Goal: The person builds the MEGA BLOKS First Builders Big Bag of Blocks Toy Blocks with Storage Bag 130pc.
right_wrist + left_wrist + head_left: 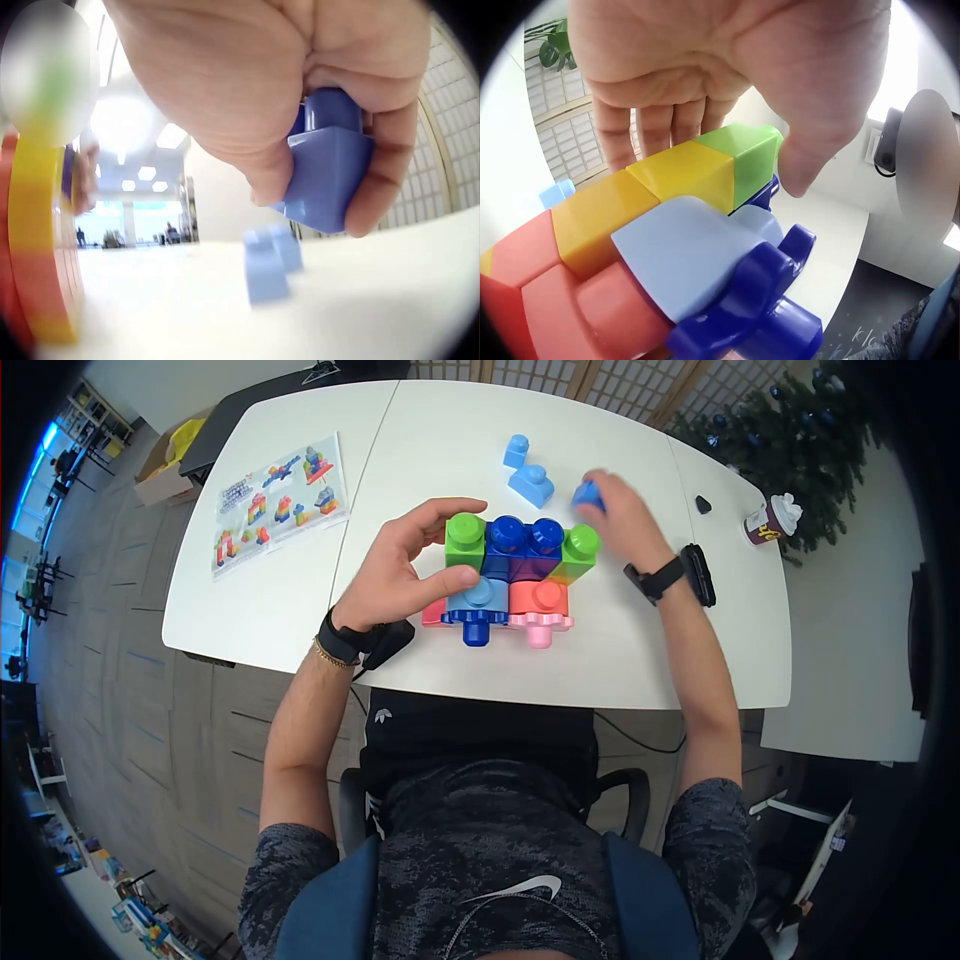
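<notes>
A build of big toy building blocks stands before the person. Two green blocks sit at its top ends, with dark blue studs between. On the near side are a light blue block, a coral block, a dark blue gear piece and a pink gear piece. My left hand holds the build's left end, thumb near the green block and fingers behind. To the right of the build, my right hand pinches a blue block between thumb and fingers, above the table.
Two light blue blocks lie beyond the build. A picture sheet is at the left of the white table. On the right are a black case, a small dark object and a lidded cup.
</notes>
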A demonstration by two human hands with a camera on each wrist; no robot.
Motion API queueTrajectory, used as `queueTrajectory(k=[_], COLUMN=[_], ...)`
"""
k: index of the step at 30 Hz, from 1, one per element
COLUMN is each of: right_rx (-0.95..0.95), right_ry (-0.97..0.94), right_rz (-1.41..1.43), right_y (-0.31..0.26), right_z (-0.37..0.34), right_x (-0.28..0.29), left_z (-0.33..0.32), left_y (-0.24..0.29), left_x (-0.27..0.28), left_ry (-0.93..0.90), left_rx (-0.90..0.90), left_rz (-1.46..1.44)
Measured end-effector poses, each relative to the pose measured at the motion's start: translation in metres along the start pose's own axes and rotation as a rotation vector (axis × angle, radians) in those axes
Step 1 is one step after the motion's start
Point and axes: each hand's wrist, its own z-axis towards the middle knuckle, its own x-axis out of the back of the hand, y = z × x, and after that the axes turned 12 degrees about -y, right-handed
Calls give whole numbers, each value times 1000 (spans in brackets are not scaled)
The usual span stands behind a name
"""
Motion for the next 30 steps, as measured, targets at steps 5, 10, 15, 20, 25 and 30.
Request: queueTrajectory(k=[5,10,15,20,25,30], right_rx=[230,668,571,593,34,-59], right_ry=[203,-115,-145,-88,13,-170], right_rz=[435,65,11,209,166,-158], right_y=[-95,-147,-162,-153,-37,-29], right_z=[-8,-3,-11,-15,61,60], right_x=[133,139,125,136,65,-13], left_z=[5,9,7,9,15,32], left_y=[0,-3,1,-2,6,31], left_x=[-5,-12,-9,-7,-9,-1], left_ry=[-59,-36,-26,-51,4,-31], left_rx=[12,14,41,-2,-93,-64], left_rz=[-42,-99,-64,60,71,44])
